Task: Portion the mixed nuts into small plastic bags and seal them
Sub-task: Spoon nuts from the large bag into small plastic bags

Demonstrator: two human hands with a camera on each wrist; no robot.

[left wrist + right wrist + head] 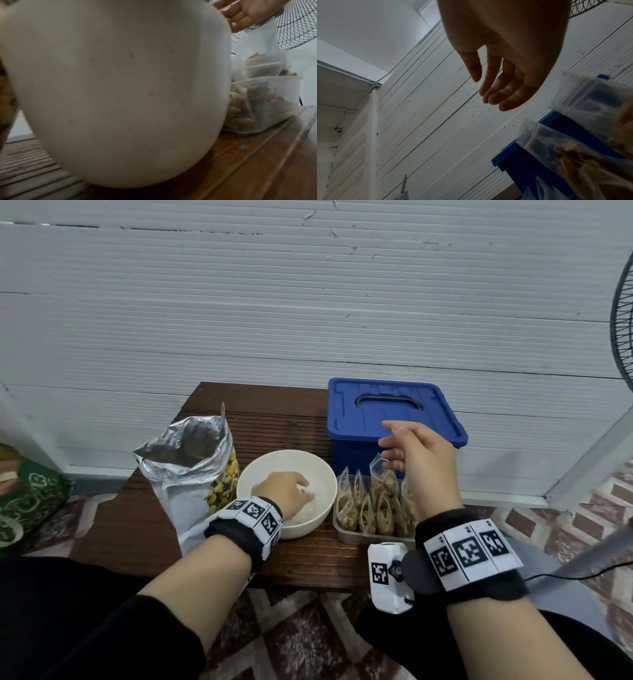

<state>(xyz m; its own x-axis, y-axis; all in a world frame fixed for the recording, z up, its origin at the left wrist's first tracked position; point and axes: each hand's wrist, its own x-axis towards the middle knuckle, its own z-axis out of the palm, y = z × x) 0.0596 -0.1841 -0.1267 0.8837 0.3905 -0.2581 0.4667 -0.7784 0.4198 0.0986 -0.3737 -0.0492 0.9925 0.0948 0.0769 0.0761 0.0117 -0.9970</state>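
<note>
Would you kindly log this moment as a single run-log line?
left hand: reaching into white bowl | right hand: open, empty, above filled bags in tray | foil nut bag: open

Blue lidded box (394, 412) with black handle far right; white bowl (318, 470) centre; silver-lined bag (191, 450) left, printed with yellow-green nuts. Dark brown slatted table (274, 419); black-and-white square markers seen on wristbands (469, 553).

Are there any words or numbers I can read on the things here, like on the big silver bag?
None can be read.
Silver nut bag: only a picture of nuts shows, no words.
Wristbands: black-and-white square code patterns; tiny marks above them are too small to read.
Blue box: no label visible.
White bowl: plain.
</note>
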